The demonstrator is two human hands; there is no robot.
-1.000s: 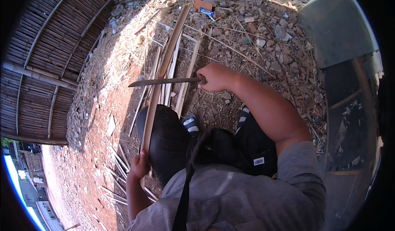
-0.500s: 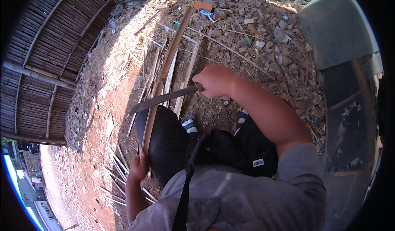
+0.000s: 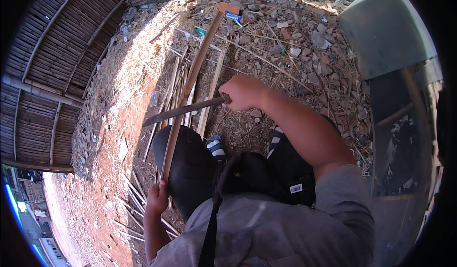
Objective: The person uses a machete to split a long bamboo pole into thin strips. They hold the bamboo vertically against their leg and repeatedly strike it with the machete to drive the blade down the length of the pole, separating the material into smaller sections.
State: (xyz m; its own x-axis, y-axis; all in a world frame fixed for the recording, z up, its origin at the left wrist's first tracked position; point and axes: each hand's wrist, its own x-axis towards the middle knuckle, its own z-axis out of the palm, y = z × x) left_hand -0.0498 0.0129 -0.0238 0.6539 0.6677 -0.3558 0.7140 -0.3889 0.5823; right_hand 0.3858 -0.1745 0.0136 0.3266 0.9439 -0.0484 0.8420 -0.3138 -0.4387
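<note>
A long, narrow bamboo strip [image 3: 202, 57] runs from beside my left thigh away to the far rubble. My left hand [image 3: 157, 198] is closed round its near end, thumb on top. In my right hand [image 3: 244, 93], the fingers wrap the handle of a machete [image 3: 197, 107]. Its dark blade points left and crosses the strip just beyond my left knee [image 3: 177, 143]. Whether the edge bites into the strip or only rests on it, I cannot tell. Under and beside the strip, several thinner bamboo slats [image 3: 215, 84] lie on the ground.
More pale slats [image 3: 134, 191] lie left of my left hand. Broken stones [image 3: 314, 62] cover the ground ahead and to the right. A woven bamboo wall [image 3: 57, 38] stands at the left, a grey-green panel [image 3: 385, 29] at the right. A blue wrapper [image 3: 233, 17] lies near the strip's far end.
The machete has shifted slightly left and away from me along the strip, its blade now looking narrower. Both hands keep their grips. The whole view has also shifted a little.
</note>
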